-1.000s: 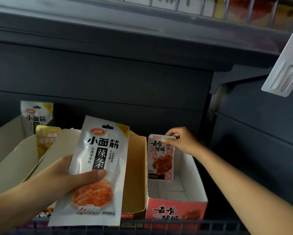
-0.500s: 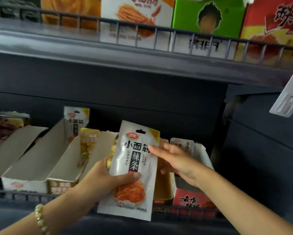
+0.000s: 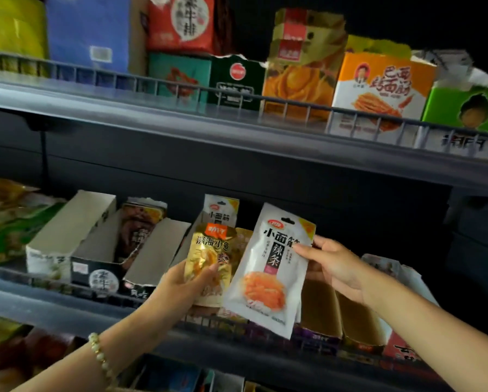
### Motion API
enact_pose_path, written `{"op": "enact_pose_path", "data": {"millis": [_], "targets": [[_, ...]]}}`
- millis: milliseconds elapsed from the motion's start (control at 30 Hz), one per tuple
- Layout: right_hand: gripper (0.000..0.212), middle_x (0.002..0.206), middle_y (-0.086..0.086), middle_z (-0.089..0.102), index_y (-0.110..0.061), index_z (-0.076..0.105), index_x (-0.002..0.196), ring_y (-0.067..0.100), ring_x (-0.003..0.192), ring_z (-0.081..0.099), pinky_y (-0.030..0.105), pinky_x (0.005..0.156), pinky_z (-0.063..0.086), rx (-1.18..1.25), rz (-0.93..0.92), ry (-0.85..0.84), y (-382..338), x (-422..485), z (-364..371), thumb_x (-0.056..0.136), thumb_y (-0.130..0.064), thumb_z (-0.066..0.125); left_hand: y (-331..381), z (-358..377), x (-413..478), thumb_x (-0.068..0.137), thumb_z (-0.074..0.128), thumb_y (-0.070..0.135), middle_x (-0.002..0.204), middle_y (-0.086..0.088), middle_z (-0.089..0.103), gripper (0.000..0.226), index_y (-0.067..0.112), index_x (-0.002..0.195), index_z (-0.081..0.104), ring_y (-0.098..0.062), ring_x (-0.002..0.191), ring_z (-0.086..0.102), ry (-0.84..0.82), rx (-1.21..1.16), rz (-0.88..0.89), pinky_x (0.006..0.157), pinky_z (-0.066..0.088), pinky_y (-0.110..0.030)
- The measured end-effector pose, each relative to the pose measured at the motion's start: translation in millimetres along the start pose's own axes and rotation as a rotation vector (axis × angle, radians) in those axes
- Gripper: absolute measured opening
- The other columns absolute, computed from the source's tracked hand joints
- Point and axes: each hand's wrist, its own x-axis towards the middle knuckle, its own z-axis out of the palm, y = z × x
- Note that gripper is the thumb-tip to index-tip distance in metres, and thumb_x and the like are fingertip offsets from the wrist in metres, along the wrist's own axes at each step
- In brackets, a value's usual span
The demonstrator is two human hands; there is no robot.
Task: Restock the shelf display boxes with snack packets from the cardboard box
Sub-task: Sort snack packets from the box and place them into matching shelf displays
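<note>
Dark store shelving fills the view. The upper shelf (image 3: 237, 131) runs across from 9 to 3 o'clock, sloping down to the right, with a wire rail along its front. Behind the rail stands a row of printed snack cartons, among them an orange and white carton (image 3: 378, 89) at 1 o'clock and a green carton (image 3: 469, 108) at 2 o'clock.

The middle shelf (image 3: 53, 304) crosses the lower half. On it, at 8 o'clock, stands a row of open display boxes (image 3: 67, 230) side by side, their white inner walls showing. A brown display box (image 3: 319, 301) stands at 5 o'clock, partly behind the right hand; no contents show in it. A white packet at the back (image 3: 221, 210) stands upright in a box near the centre.

A white snack packet (image 3: 271, 273) with black lettering and an orange food picture is held up at 6 o'clock, in front of the display boxes and slightly tilted. The right hand (image 3: 336, 264), at 4 o'clock, pinches its upper right edge, thumb on the front. Just to its left, at 7 o'clock, a gold snack packet (image 3: 208, 258) is gripped by the left hand (image 3: 180, 290), thumb across the front and fingers behind. The white packet overlaps the gold one's right edge.

A pale bead bracelet (image 3: 100, 355) circles the left wrist at 7 o'clock.
</note>
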Motion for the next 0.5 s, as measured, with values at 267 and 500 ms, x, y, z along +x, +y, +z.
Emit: {"op": "enact_pose_path", "data": {"millis": [267,500], "targets": [[0.016,0.096,0.006,0.068,-0.016,0.059,0.106,0.019,0.081,0.066,0.029,0.066,0.055,0.119,-0.111,0.228,-24,73,58,0.093,-0.005,0.057,7,-98,39,0.092,0.059,0.025,0.082,-0.002,0.074,0.012,0.015,0.096,0.062,-0.015,0.073,0.071,0.133,0.147,0.127,0.057,0.053,-0.022],[0.037,0.12,0.013,0.061,-0.006,0.048,0.129,0.03,0.108,0.061,0.047,0.097,0.049,-0.083,-0.233,0.412,-28,186,108,0.094,-0.009,0.057,5,-128,86,0.09,0.059,0.028,0.09,0.0,0.075,0.015,0.018,0.1,0.064,-0.015,0.085,0.072,0.109,0.099,0.176,0.073,0.056,-0.031]]}}
